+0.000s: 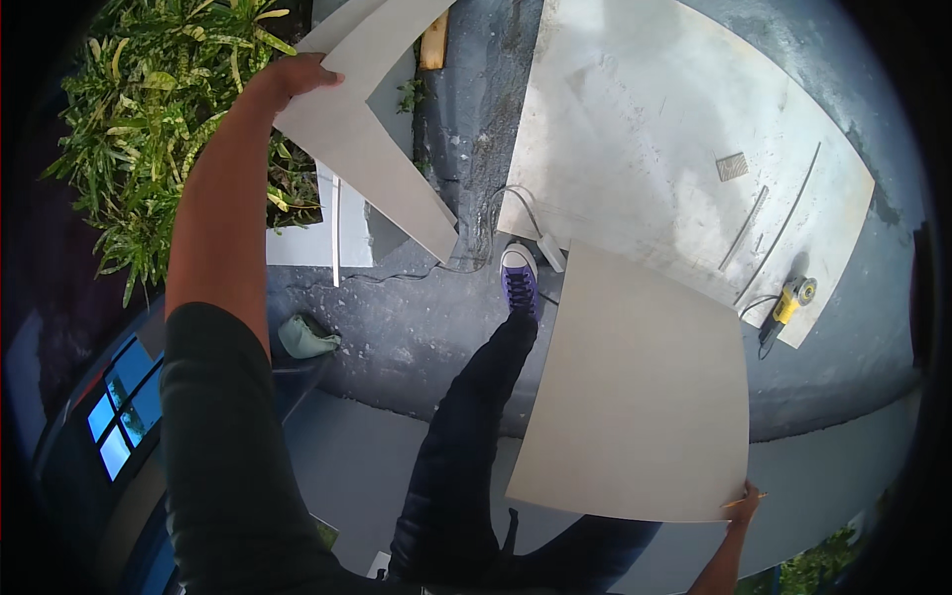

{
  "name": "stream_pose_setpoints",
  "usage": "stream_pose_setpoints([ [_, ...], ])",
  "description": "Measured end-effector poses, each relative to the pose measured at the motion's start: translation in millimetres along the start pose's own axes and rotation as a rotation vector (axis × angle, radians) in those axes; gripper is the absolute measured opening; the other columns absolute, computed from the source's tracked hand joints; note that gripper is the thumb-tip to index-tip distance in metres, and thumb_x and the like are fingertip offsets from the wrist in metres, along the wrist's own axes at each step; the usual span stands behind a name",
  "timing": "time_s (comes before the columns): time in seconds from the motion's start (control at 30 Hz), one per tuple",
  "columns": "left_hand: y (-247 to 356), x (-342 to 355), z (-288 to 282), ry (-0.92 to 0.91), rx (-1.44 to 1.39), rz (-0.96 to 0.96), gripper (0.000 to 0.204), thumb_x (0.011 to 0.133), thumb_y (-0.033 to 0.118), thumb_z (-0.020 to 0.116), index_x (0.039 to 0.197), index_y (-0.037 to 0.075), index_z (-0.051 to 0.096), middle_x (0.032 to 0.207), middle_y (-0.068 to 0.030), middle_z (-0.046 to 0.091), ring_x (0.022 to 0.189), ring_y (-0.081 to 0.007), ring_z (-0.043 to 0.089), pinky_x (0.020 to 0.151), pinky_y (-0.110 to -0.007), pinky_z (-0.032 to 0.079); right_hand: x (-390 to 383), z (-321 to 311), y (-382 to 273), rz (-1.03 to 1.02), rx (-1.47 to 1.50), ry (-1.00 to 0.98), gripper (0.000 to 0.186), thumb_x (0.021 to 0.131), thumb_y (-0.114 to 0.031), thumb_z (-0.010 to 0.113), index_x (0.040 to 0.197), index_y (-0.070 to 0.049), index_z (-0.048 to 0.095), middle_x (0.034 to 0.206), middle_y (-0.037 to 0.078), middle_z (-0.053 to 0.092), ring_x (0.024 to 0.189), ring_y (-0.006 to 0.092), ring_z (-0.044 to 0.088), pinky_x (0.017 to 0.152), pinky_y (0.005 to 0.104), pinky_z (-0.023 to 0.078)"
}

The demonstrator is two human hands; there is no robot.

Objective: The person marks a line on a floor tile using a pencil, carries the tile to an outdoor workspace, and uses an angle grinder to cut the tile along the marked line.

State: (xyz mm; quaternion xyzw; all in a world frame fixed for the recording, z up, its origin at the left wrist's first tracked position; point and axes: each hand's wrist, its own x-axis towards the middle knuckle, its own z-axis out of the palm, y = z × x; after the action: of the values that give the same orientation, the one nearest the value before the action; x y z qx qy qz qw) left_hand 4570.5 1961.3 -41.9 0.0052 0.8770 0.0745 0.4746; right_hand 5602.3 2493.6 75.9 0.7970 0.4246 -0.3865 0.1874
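My left hand (302, 74), at the upper left, is closed on the edge of an L-shaped pale board (342, 129). The notch of this board faces right, and its lower arm reaches toward my shoe. At the lower right, my right hand (746, 503) grips the near corner of a rectangular beige board (645, 387). Something thin and orange, perhaps a pencil, shows at its fingers. The rectangular board hides part of my legs, and its far edge overlaps a large pale sheet (635, 129) on the ground.
A yellow angle grinder (790, 302) lies on the large sheet's right side, near thin strips (778, 223) and a small square offcut (732, 167). A white power strip (550, 253) with a cable lies by my purple shoe (518, 278). Leafy plants (149, 119), a greenish bag (307, 337) and a vehicle (124, 397) stand left.
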Motion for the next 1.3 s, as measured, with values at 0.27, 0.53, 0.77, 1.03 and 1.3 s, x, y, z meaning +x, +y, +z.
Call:
stream_pose_setpoints([
  [0.27,-25.6,2.6,4.9,0.293,0.189,0.092,0.055,0.09,0.032,0.074,0.135,0.002,0.061,0.117,-0.017,0.071,0.102,-0.0272,0.069,0.087,-0.04,0.055,-1.3,4.8,-5.3,-0.006,0.053,0.022,0.06,0.097,-0.04,0.045,0.137,0.001,0.06,0.123,0.018,0.069,0.109,0.0308,0.067,0.094,0.0411,0.052],
  [0.53,-51.6,-0.5,-3.4,0.439,0.206,0.121,0.046,0.085,0.029,0.077,0.121,0.0,0.07,0.115,-0.0183,0.073,0.108,-0.0312,0.07,0.095,-0.041,0.053,-0.5,8.5,-12.2,-0.006,0.068,0.012,0.06,0.097,-0.038,0.047,0.138,0.004,0.059,0.124,0.019,0.068,0.108,0.0304,0.069,0.093,0.041,0.053],
  [0.77,-45.5,-15.7,32.0,0.641,0.634,0.061,0.065,0.092,0.032,0.066,0.146,0.001,0.047,0.132,-0.0278,0.063,0.123,-0.0422,0.061,0.107,-0.047,0.047,-3.0,6.3,-3.1,-0.021,0.064,0.052,0.059,0.097,-0.039,0.045,0.137,0.002,0.06,0.122,0.018,0.069,0.109,0.0301,0.068,0.096,0.0415,0.051],
  [1.03,-96.4,-24.6,9.7,0.386,0.61,0.115,0.077,0.093,0.042,0.064,0.152,-0.002,0.04,0.145,-0.0322,0.052,0.133,-0.0454,0.052,0.112,-0.048,0.042,13.3,22.6,-19.0,0.029,-0.053,0.02,0.064,0.091,-0.046,0.047,0.133,-0.001,0.065,0.12,0.016,0.071,0.103,0.0284,0.069,0.093,0.0402,0.052],
  [1.3,15.9,-245.9,302.6,-0.283,-0.337,-0.136,0.058,0.101,0.035,0.06,0.149,0.004,0.048,0.123,-0.0137,0.066,0.108,-0.0263,0.066,0.091,-0.037,0.054,27.6,3.5,-4.3,-0.012,-0.355,0.047,0.058,0.088,-0.043,0.049,0.112,0.004,0.073,0.106,0.021,0.071,0.096,0.0298,0.067,0.087,0.0414,0.051],
])
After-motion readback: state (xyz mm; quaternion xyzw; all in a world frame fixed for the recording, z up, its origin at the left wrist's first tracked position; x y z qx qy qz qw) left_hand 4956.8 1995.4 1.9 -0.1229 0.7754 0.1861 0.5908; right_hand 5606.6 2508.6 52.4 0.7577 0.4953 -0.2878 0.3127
